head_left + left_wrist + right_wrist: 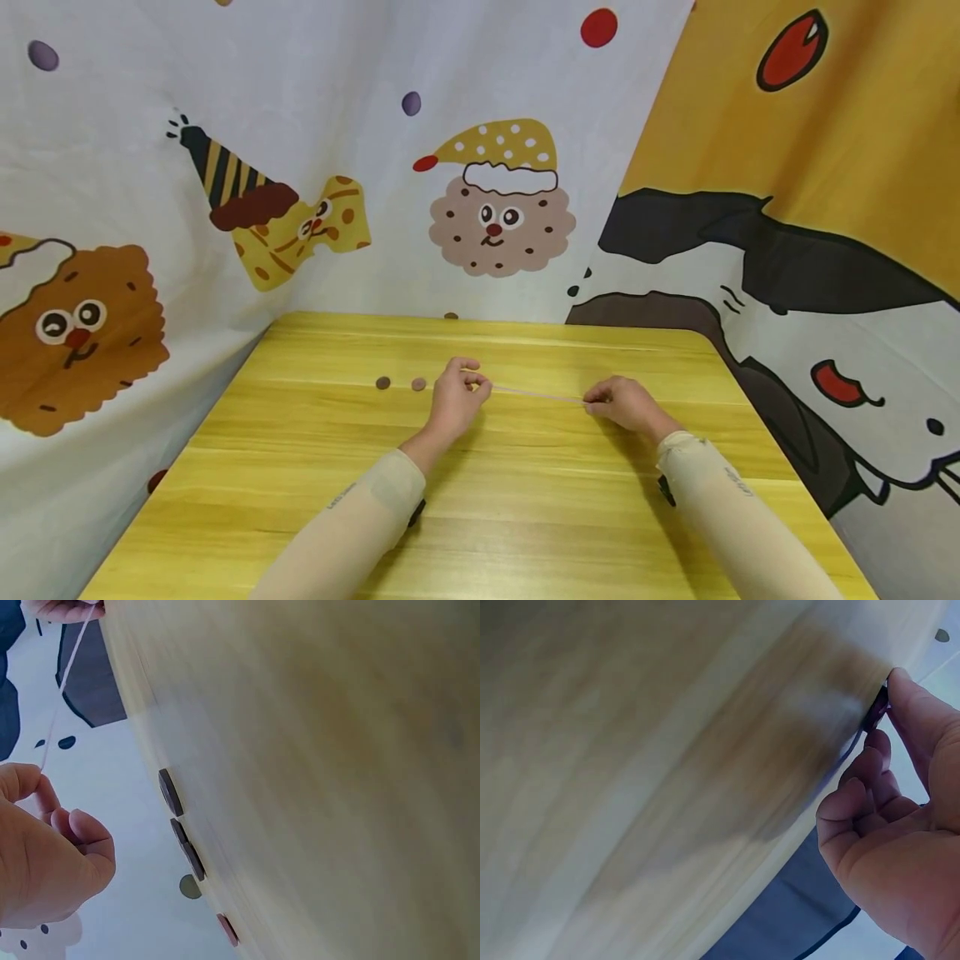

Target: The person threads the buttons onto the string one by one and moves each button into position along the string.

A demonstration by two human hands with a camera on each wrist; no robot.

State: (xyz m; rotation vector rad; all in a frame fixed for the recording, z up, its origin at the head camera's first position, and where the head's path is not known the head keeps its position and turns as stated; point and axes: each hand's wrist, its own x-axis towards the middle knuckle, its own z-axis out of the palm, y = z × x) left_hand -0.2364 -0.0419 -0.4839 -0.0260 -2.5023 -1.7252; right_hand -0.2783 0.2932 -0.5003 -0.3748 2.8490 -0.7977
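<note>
Both forearms wear snug, pale beige sleeves of thin, smooth fabric, running from beyond the lower edge of the head view up to the wrists. The left sleeve (352, 525) carries a small line of dark lettering near its middle, too small to read; the right sleeve (731, 508) has a similar small dark mark along its outer side. At the underside of each forearm a small black piece shows, apparently part of a wrist mount. The left hand (456, 398) and right hand (624, 403) are bare, without gloves, with short, plain nails.
</note>
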